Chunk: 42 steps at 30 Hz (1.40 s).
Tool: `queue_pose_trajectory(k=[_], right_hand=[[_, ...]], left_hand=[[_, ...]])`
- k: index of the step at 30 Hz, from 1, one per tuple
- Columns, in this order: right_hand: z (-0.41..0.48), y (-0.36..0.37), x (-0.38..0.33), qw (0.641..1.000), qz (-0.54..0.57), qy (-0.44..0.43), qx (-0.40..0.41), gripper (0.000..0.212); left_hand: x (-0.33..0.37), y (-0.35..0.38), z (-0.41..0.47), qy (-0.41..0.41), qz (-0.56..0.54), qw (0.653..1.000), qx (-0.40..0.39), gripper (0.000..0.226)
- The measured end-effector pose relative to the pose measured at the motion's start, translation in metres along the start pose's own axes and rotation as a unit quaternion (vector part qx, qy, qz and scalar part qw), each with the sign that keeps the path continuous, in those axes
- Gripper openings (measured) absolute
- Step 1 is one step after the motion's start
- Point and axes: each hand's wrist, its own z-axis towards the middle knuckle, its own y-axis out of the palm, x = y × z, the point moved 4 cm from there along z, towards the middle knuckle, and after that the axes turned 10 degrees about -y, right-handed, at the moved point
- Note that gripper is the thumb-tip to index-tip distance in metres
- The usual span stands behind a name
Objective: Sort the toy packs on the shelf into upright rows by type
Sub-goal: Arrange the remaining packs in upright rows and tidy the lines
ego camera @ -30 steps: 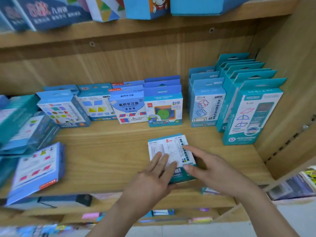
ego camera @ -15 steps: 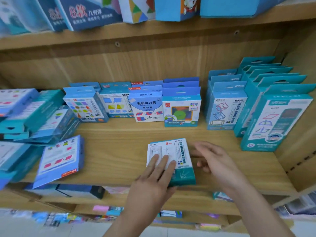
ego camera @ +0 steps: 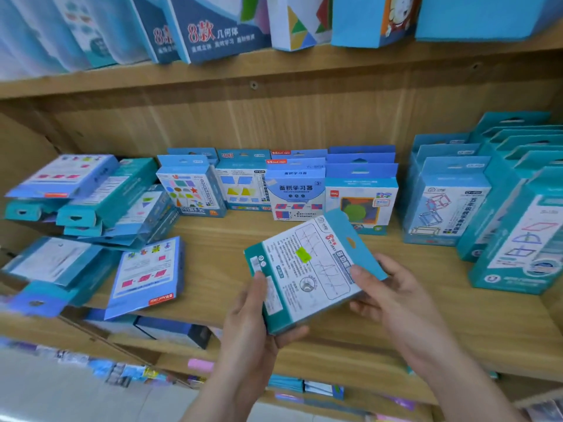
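Note:
A teal and white toy pack [ego camera: 307, 269] hangs tilted above the front of the wooden shelf [ego camera: 213, 257], its hang tab pointing up and right. My left hand [ego camera: 253, 324] grips its lower left corner, thumb on the face. My right hand [ego camera: 393, 300] holds its right edge, thumb on top and fingers beneath. Upright rows of packs stand at the back: a middle group [ego camera: 274, 184] and taller teal packs [ego camera: 499, 202] at the right. Loose packs lie flat in a heap [ego camera: 91, 196] at the left.
A blue pack [ego camera: 146, 275] lies flat near the shelf's front edge at the left. An upper shelf [ego camera: 274, 68] carries large boxes overhead. The cabinet wall closes the right side. More goods sit on a lower shelf [ego camera: 170, 330].
The pack lay flat on the shelf under my left hand's fingers. Both hands now hold it lifted off the board and turned, tab to the upper right.

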Motion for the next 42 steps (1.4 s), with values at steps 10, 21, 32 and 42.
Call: queue_pose_trajectory(k=[10,21,32,42], right_hand=[[-0.004,0.012,-0.030,0.971,-0.183,-0.148,0.052,0.014],[0.004,-0.011,-0.028,0.951,-0.279,-0.129,-0.032,0.055],[0.018,0.012,0.008,0.979,-0.185,-0.064,-0.064,0.045],[0.036,0.087,0.039,0.981,-0.187,-0.048,-0.032,0.039]], left_hand=[[-0.012,0.013,-0.004,0.383,0.638,0.667,0.040,0.087],[0.002,0.026,0.000,0.065,0.068,0.989,-0.113,0.039],[0.019,-0.008,0.003,0.081,0.127,0.988,-0.017,0.023],[0.083,-0.151,0.027,0.305,0.523,0.772,0.193,0.043]])
